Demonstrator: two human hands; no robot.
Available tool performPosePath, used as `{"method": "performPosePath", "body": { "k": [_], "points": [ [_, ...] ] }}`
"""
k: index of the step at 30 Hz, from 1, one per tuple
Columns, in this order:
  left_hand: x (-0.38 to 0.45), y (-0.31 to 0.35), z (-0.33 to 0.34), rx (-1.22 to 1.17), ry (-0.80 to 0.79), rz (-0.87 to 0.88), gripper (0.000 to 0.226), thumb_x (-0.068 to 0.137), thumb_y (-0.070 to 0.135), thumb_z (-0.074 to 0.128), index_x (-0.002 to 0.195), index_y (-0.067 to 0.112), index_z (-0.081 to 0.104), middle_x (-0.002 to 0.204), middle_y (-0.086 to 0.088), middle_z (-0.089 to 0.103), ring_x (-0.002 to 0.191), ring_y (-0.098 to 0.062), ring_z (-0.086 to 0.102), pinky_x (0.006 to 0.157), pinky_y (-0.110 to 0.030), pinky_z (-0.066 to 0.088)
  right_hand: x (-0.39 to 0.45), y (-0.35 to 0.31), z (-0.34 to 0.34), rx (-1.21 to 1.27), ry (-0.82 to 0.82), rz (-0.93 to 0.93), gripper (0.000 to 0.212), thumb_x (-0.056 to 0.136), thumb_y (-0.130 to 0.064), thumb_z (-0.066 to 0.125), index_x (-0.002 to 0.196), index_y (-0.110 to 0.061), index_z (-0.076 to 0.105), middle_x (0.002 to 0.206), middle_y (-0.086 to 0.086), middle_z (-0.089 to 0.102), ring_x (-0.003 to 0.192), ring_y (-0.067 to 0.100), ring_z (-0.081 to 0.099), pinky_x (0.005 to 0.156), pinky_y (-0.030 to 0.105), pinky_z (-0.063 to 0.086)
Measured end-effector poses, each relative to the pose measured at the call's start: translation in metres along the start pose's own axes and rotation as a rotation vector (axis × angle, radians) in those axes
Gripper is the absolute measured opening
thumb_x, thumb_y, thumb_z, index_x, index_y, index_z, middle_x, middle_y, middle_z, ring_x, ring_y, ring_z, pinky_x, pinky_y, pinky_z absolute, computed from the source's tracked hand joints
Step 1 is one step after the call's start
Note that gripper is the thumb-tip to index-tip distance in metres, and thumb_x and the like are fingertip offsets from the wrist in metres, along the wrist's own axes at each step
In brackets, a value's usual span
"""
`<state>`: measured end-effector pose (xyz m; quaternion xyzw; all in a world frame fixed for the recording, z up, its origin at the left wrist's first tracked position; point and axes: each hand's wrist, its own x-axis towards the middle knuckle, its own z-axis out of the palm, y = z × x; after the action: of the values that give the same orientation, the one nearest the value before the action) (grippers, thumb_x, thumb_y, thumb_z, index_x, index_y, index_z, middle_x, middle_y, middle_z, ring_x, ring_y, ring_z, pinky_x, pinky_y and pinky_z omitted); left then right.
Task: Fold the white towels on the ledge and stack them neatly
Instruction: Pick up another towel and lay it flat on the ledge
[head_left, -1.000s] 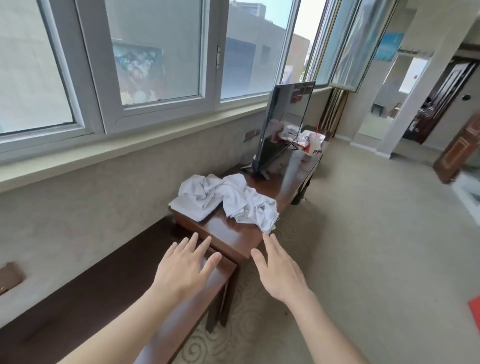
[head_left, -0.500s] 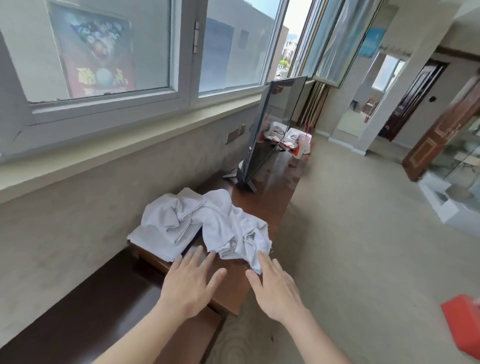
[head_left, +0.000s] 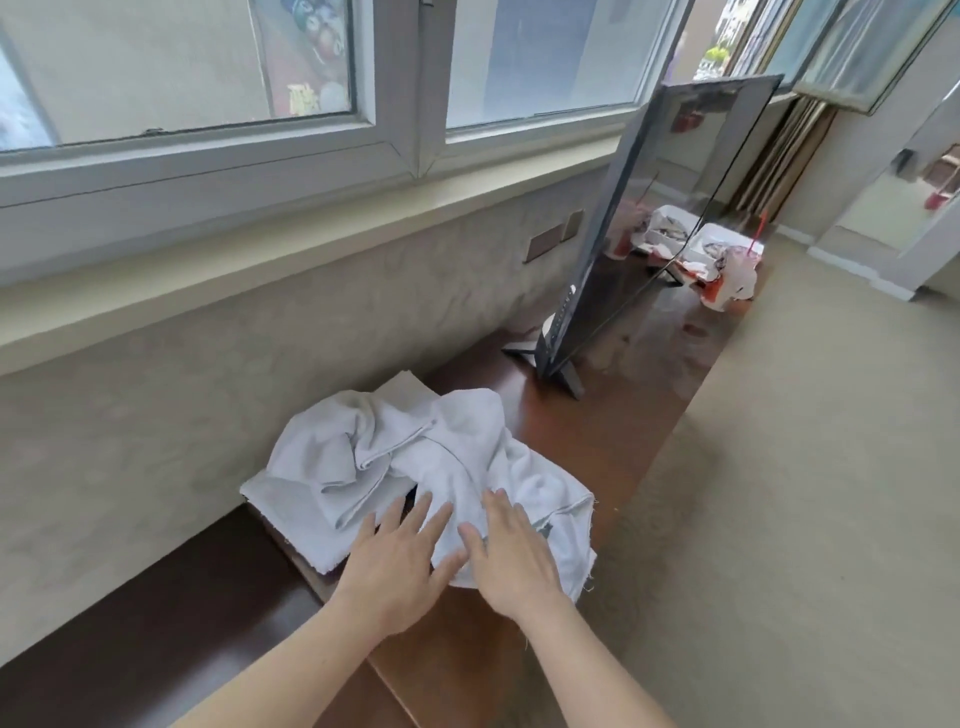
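While my left hand (head_left: 397, 564) and right hand (head_left: 511, 556) lie flat, fingers spread, gripping nothing, on the near edge of the crumpled white towels (head_left: 415, 467), that heap sits on the brown wooden ledge (head_left: 587, 441); beyond stands a tilted television (head_left: 660, 218), then takeaway food boxes (head_left: 711, 249).

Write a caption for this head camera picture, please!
Two open hands, left and right, reach a crumpled pile of white towels on the wooden ledge.

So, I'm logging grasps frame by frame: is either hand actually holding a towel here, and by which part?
Nothing is held. The left hand and right hand are open, fingers spread, over the near edge of the crumpled white towels.
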<state>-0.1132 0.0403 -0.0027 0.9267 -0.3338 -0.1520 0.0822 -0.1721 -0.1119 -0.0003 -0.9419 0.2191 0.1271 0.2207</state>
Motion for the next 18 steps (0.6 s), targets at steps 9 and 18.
{"method": "performPosePath", "body": {
  "k": [9, 18],
  "points": [
    [0.11, 0.032, 0.036, 0.146, -0.072, -0.147, 0.107, 0.078, 0.088, 0.025, 0.15, 0.032, -0.032, 0.16, -0.004, -0.038, 0.149, -0.049, -0.016, 0.101, -0.05, 0.05, 0.109, 0.066, 0.007, -0.13, -0.041, -0.009, 0.078, 0.096, -0.068, 0.004, 0.161, -0.024, 0.002, 0.169, 0.008, -0.003, 0.154, 0.034, 0.0, 0.124, 0.05, 0.007],
    [0.141, 0.02, 0.072, 0.367, -0.117, -0.05, 0.058, 0.092, 0.059, 0.037, 0.133, 0.023, 0.053, 0.154, -0.008, 0.032, 0.145, -0.043, 0.024, 0.105, -0.067, 0.028, 0.14, 0.077, 0.048, -0.119, 0.292, -0.204, 0.056, 0.094, -0.055, 0.04, 0.124, -0.012, 0.061, 0.097, 0.009, 0.062, 0.082, 0.029, 0.06, 0.07, 0.042, 0.049]
  ]
}}
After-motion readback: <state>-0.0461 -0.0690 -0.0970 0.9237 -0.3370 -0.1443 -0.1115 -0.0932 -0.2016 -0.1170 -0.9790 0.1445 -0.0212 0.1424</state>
